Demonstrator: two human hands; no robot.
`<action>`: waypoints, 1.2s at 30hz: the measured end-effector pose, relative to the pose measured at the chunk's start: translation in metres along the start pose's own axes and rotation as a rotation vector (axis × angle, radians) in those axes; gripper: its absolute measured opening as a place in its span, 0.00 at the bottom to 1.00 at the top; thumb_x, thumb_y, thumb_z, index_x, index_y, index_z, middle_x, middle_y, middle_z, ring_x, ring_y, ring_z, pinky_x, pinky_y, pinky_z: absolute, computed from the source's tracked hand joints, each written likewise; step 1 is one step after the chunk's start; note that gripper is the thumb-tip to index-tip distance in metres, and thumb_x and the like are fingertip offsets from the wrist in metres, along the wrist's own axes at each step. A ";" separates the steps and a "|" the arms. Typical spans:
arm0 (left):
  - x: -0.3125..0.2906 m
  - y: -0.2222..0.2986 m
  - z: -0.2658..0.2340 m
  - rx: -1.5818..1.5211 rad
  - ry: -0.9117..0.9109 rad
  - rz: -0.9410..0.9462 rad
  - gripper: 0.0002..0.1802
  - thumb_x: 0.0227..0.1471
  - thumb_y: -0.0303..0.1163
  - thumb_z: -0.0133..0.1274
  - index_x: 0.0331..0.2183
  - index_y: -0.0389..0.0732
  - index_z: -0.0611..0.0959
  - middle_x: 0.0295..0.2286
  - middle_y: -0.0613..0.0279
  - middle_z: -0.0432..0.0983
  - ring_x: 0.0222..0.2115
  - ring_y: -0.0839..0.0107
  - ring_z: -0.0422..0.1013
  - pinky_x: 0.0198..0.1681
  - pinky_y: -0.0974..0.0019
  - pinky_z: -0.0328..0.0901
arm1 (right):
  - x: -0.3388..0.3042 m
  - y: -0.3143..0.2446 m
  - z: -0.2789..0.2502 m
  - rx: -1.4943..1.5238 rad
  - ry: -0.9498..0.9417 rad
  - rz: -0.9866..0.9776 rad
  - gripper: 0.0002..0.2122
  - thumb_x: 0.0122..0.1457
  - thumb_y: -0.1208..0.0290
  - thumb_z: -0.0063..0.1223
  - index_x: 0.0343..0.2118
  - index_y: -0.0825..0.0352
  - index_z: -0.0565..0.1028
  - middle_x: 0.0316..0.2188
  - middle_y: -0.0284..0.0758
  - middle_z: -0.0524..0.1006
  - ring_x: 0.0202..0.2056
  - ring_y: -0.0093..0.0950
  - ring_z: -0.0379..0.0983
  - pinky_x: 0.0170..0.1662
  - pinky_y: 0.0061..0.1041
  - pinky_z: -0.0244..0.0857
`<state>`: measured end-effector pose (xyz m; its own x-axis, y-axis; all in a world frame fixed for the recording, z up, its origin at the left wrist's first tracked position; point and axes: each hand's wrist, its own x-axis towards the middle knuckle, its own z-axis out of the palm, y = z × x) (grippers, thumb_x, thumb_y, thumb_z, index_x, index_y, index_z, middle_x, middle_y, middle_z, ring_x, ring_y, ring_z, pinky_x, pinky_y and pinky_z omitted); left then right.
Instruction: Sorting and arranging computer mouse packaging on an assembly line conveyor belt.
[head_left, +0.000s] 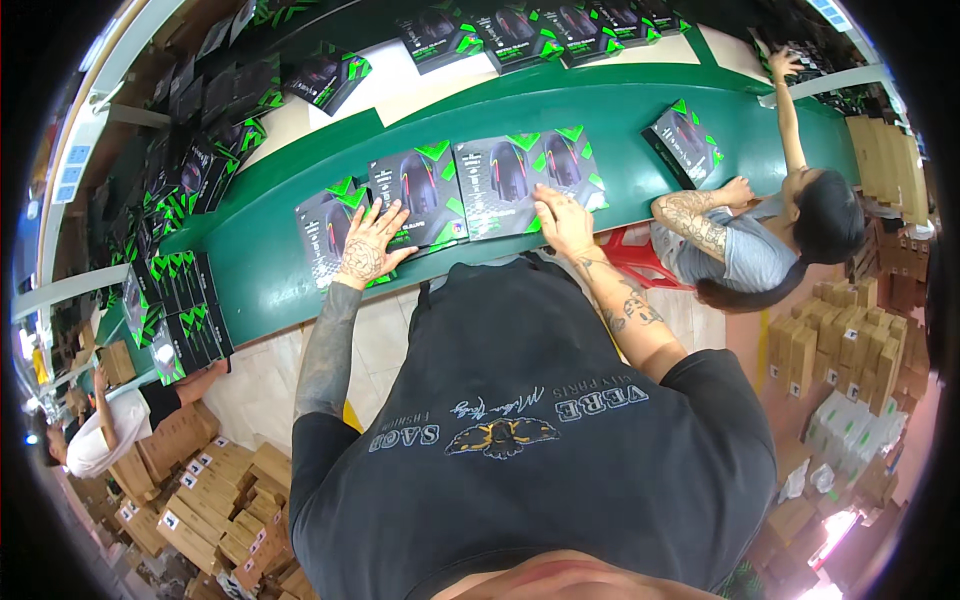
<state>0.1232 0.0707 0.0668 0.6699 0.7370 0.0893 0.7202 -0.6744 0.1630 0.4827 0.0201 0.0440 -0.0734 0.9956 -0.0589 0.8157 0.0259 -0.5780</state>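
A row of several flat black mouse boxes with green corner marks lies side by side on the green table in front of me. My left hand (372, 243) rests flat with fingers spread, across the leftmost box (322, 222) and the lower left corner of the box beside it (430, 190). My right hand (566, 222) touches the near side of the row's right end, its fingers loosely extended over the rightmost box (572, 165). Left of that hand lies another mouse box (492, 190). Neither hand grips anything.
Another mouse box (686, 145) lies on the green table (290, 285) before a co-worker (750, 230) at right, whose arm reaches toward the far shelf. More mouse boxes (440, 38) line the back and left. A second person (110, 430) is at lower left, near brown cartons (225, 500).
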 end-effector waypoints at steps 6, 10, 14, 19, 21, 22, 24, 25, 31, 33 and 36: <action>-0.003 0.025 -0.014 -0.118 0.268 0.057 0.35 0.33 0.36 0.62 0.46 0.41 0.71 0.49 0.53 0.62 0.51 0.54 0.60 0.55 0.54 0.54 | -0.014 -0.023 -0.003 -0.239 0.128 -0.154 0.37 0.37 0.46 0.61 0.50 0.62 0.66 0.55 0.44 0.59 0.57 0.41 0.53 0.58 0.43 0.48; 0.020 0.076 -0.036 -0.573 0.606 -0.339 0.54 0.31 0.31 0.66 0.57 0.37 0.52 0.54 0.44 0.52 0.51 0.51 0.59 0.54 0.54 0.56 | -0.008 -0.020 -0.014 -0.254 0.173 -0.259 0.37 0.36 0.45 0.62 0.48 0.65 0.67 0.54 0.43 0.61 0.56 0.40 0.55 0.56 0.39 0.53; 0.022 0.083 -0.012 -0.942 0.170 -0.386 0.46 0.37 0.35 0.61 0.56 0.36 0.56 0.52 0.47 0.59 0.49 0.54 0.63 0.51 0.57 0.59 | -0.002 -0.004 -0.019 -0.245 0.238 -0.387 0.32 0.39 0.47 0.61 0.44 0.67 0.71 0.47 0.40 0.70 0.51 0.36 0.64 0.49 0.31 0.63; 0.033 0.078 0.011 -0.480 -0.111 -0.324 0.38 0.41 0.47 0.60 0.50 0.38 0.68 0.51 0.48 0.60 0.52 0.53 0.57 0.54 0.57 0.53 | -0.009 -0.001 -0.014 -0.267 0.204 -0.366 0.26 0.47 0.50 0.55 0.42 0.68 0.72 0.47 0.40 0.70 0.52 0.34 0.64 0.49 0.30 0.64; 0.034 0.069 0.025 -0.478 -0.020 -0.325 0.37 0.43 0.52 0.57 0.49 0.38 0.69 0.50 0.48 0.62 0.52 0.54 0.58 0.53 0.57 0.54 | -0.015 0.005 -0.007 -0.147 0.240 -0.361 0.19 0.53 0.58 0.51 0.41 0.67 0.72 0.49 0.39 0.69 0.51 0.34 0.65 0.49 0.30 0.64; 0.038 0.070 0.023 -0.563 -0.015 -0.328 0.37 0.43 0.54 0.54 0.49 0.39 0.69 0.51 0.48 0.61 0.52 0.53 0.57 0.53 0.56 0.54 | -0.017 0.000 -0.014 -0.068 0.335 -0.405 0.13 0.55 0.67 0.47 0.41 0.68 0.72 0.41 0.44 0.73 0.41 0.38 0.72 0.40 0.33 0.69; 0.040 0.078 0.018 -0.553 0.108 -0.283 0.35 0.43 0.57 0.52 0.45 0.38 0.73 0.46 0.51 0.68 0.47 0.54 0.64 0.49 0.57 0.59 | -0.034 0.016 -0.005 -0.331 0.256 -0.159 0.13 0.55 0.69 0.46 0.42 0.69 0.71 0.34 0.46 0.73 0.33 0.40 0.72 0.34 0.36 0.68; 0.045 0.079 0.006 -0.561 0.107 -0.285 0.35 0.43 0.57 0.52 0.45 0.38 0.73 0.46 0.51 0.68 0.47 0.54 0.64 0.49 0.57 0.59 | -0.040 0.021 -0.002 -0.579 0.181 0.091 0.13 0.55 0.71 0.45 0.42 0.69 0.70 0.27 0.49 0.73 0.26 0.43 0.73 0.28 0.39 0.67; 0.074 0.072 -0.016 -0.543 0.241 -0.254 0.29 0.40 0.54 0.56 0.32 0.36 0.78 0.32 0.50 0.75 0.32 0.53 0.71 0.36 0.57 0.65 | -0.008 -0.011 -0.066 0.221 0.451 0.328 0.13 0.60 0.63 0.38 0.37 0.70 0.67 0.23 0.49 0.74 0.27 0.49 0.72 0.28 0.42 0.64; 0.064 0.070 -0.017 -0.547 0.200 -0.269 0.31 0.40 0.53 0.56 0.34 0.33 0.77 0.32 0.46 0.73 0.33 0.51 0.71 0.36 0.57 0.65 | -0.008 -0.026 -0.071 0.285 0.370 0.393 0.14 0.60 0.62 0.38 0.35 0.70 0.68 0.21 0.49 0.73 0.26 0.50 0.72 0.29 0.43 0.64; 0.038 0.060 -0.031 -0.622 -0.005 -0.117 0.42 0.38 0.54 0.58 0.44 0.26 0.69 0.42 0.40 0.66 0.45 0.48 0.63 0.49 0.56 0.58 | -0.016 -0.032 -0.074 0.114 0.148 0.069 0.16 0.54 0.61 0.49 0.42 0.66 0.70 0.38 0.47 0.72 0.42 0.43 0.69 0.41 0.38 0.64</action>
<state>0.1866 0.0599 0.1103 0.5950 0.8031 0.0320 0.5500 -0.4359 0.7124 0.5005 0.0096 0.1233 0.0719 0.9973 0.0138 0.7449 -0.0445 -0.6657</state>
